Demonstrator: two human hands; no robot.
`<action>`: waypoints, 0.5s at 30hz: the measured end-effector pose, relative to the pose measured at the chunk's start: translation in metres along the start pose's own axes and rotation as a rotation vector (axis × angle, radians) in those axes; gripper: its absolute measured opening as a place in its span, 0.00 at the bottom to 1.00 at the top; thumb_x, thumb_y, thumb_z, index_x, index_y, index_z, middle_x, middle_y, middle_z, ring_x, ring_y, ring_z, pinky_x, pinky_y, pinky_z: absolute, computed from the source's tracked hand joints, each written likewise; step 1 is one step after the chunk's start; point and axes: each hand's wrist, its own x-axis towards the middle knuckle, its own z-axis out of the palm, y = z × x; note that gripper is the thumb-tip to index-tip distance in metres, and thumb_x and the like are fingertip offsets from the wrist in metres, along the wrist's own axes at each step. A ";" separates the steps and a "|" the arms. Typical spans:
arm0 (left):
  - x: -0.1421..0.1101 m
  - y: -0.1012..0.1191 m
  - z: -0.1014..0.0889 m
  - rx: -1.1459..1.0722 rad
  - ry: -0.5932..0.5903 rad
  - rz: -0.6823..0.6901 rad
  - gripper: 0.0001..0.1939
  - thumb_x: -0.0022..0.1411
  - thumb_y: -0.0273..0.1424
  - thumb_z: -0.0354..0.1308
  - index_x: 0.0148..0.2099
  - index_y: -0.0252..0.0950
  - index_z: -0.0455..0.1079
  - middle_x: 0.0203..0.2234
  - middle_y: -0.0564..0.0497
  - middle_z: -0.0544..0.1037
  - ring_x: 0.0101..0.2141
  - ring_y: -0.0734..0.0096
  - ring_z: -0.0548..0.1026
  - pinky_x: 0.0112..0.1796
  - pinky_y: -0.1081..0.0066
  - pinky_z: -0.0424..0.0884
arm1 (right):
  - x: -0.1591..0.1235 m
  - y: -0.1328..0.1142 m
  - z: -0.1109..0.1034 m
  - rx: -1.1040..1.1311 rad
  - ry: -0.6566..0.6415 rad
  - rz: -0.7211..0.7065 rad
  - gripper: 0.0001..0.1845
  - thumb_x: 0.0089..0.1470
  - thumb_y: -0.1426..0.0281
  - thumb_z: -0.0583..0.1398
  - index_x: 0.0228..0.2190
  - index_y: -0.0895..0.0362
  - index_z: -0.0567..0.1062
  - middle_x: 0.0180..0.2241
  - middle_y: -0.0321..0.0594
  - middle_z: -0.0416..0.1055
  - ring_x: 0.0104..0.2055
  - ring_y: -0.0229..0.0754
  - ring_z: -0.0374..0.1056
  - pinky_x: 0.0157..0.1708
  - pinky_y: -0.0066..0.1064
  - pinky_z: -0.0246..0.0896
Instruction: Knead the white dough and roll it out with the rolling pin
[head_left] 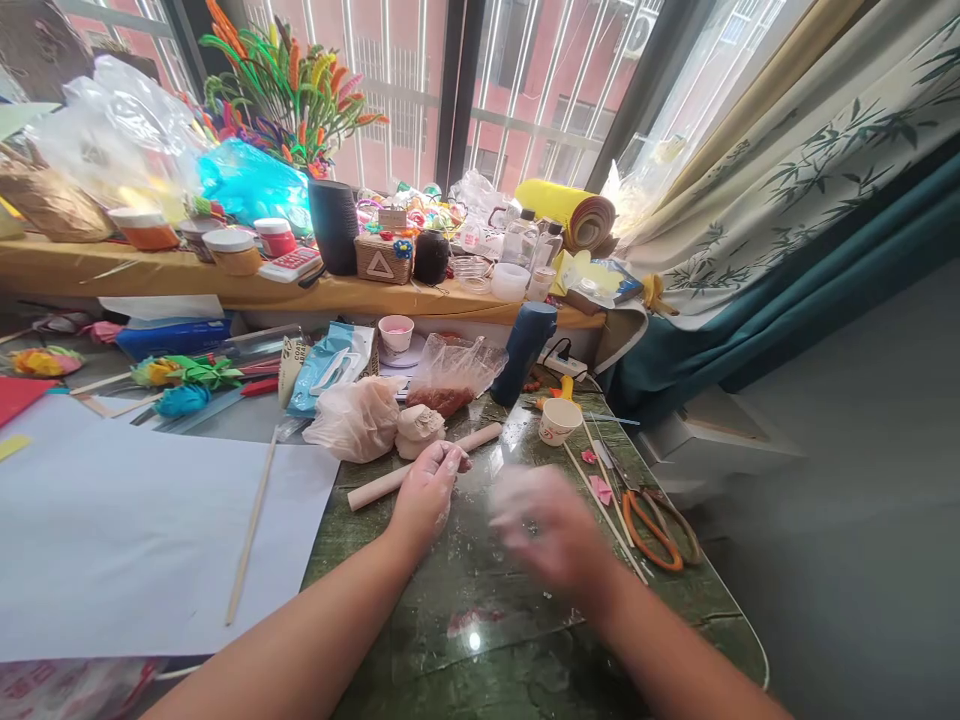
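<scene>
My left hand point(429, 490) is closed, its fingertips pinched together just in front of a pale wooden rolling pin point(375, 490). Whatever those fingers may hold is too small to make out. To its right, my right hand point(551, 530) is smeared by motion above the green tabletop point(450, 620), so its finger position is unclear. White residue coats both hands. Behind the rolling pin sit a whitish clay-like lump point(420, 432), a crumpled plastic bag point(356, 420) and a clear bag with reddish-brown material point(446, 390). White crumbs dot the table between the hands.
On the right lie orange-handled scissors point(652, 530), thin wooden sticks point(600, 500) and pink scraps point(600, 490), near a paper cup point(560, 424). A dark blue cylinder point(525, 355) stands behind. White paper point(150, 530) covers the left side. Jars and crafts crowd the windowsill point(262, 300).
</scene>
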 end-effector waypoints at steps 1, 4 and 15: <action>0.000 0.001 0.000 -0.009 0.003 -0.003 0.15 0.66 0.42 0.54 0.32 0.39 0.71 0.29 0.51 0.75 0.35 0.63 0.72 0.42 0.67 0.68 | -0.009 0.001 0.004 -0.013 -0.099 -0.008 0.27 0.57 0.51 0.63 0.54 0.51 0.74 0.30 0.38 0.70 0.30 0.45 0.67 0.31 0.37 0.69; 0.001 0.002 0.000 -0.003 0.005 -0.023 0.15 0.66 0.43 0.55 0.32 0.39 0.71 0.29 0.51 0.75 0.34 0.63 0.72 0.41 0.67 0.68 | -0.029 0.008 0.018 -0.099 -0.232 0.150 0.23 0.63 0.60 0.58 0.57 0.53 0.71 0.35 0.40 0.69 0.36 0.46 0.68 0.38 0.39 0.69; 0.001 -0.003 -0.001 0.017 0.012 -0.032 0.14 0.66 0.43 0.55 0.34 0.39 0.71 0.31 0.50 0.77 0.37 0.62 0.73 0.44 0.65 0.69 | -0.038 0.032 0.068 -0.301 -0.685 0.191 0.19 0.60 0.63 0.63 0.51 0.54 0.74 0.47 0.48 0.71 0.49 0.55 0.65 0.51 0.49 0.64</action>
